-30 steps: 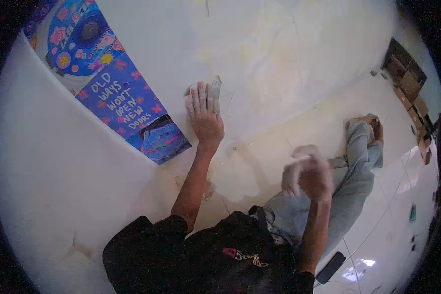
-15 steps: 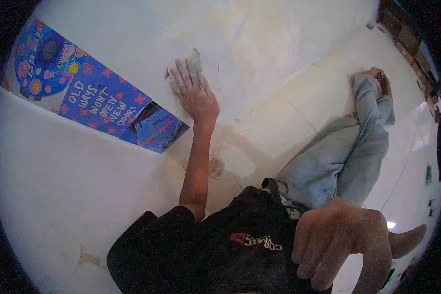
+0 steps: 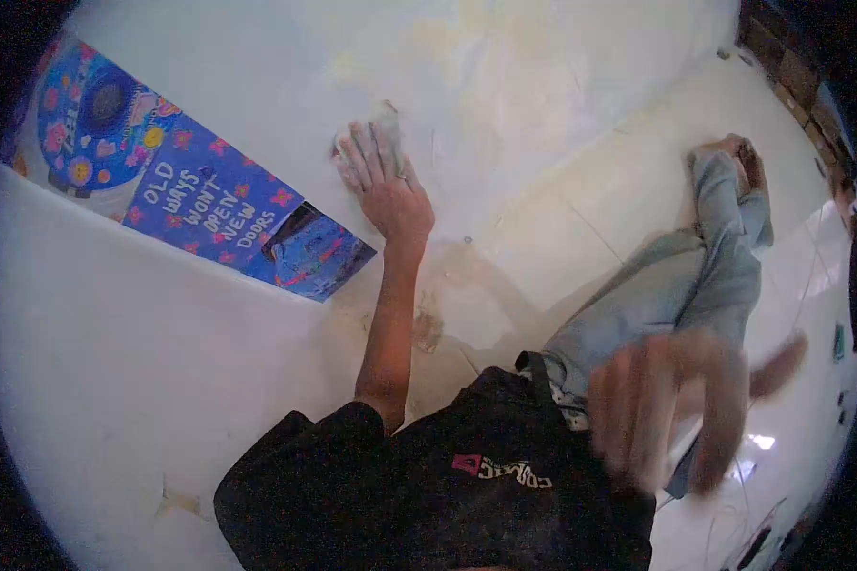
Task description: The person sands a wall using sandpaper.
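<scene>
My left hand (image 3: 390, 190) lies flat against the pale, patchy wall surface (image 3: 514, 105). Its outstretched fingers press on a thin whitish sheet (image 3: 387, 126), whose edges show past the fingertips. To the left of this hand is a blue painted strip (image 3: 209, 195) with flowers and white lettering. Blurred by motion, my right hand (image 3: 671, 404) hangs in the air near the camera, in front of my legs and the side of my shirt. Its fingers are bent and apart, its thumb sticks out to the right, and nothing shows in it.
My legs (image 3: 676, 285) stretch over the tiled floor towards the upper right. Cardboard boxes (image 3: 800, 81) stand at the far right. A dark flat object (image 3: 681, 476) lies partly behind my right hand. Thin cables cross the floor.
My right hand has come from over my lap down and right, closer to the camera, then risen slightly. The view has turned. My left hand stays on the sheet against the wall.
</scene>
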Available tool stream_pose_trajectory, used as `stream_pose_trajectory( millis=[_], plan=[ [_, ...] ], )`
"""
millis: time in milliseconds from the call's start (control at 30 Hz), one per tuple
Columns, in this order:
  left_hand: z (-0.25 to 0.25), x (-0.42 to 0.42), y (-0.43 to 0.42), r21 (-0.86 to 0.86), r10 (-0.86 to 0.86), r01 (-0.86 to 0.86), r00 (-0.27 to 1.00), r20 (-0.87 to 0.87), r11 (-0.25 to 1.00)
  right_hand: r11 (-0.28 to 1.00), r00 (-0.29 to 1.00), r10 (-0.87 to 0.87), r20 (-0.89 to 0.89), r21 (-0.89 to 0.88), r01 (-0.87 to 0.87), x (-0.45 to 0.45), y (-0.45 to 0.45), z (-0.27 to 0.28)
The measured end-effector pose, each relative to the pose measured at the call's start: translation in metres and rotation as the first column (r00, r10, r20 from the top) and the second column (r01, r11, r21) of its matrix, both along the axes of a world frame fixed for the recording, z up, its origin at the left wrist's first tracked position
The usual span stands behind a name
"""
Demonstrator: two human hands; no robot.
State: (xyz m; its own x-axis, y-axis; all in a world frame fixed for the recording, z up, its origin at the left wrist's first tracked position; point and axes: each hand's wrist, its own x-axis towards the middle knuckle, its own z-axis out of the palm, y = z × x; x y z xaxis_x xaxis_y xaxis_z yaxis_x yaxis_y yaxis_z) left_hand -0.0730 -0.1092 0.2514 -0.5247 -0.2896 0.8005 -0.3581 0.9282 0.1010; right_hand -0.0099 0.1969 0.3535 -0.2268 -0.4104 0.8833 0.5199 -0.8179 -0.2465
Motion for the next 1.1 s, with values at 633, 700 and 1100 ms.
stream_pose_trajectory(
  millis=[633, 700, 1100],
  plan=[
    [0.047, -0.003, 0.004, 0.006, -0.076, 0.076, 0.997, 0.032, 0.997, -0.198, 0.649, -0.731, -0.211, 0.976, 0.094, -0.159, 0.009, -0.275],
    [0.051, -0.003, 0.007, 0.01, -0.109, 0.109, 0.994, 0.006, 0.994, -0.203, 0.647, -0.724, -0.24, 0.97, 0.132, -0.158, 0.012, -0.276],
    [0.056, -0.013, 0.004, -0.139, 0.013, -0.009, 1.0, 0.026, 0.99, -0.324, 0.67, -0.673, -0.312, 0.939, 0.112, -0.159, 0.012, -0.28]
  ],
)
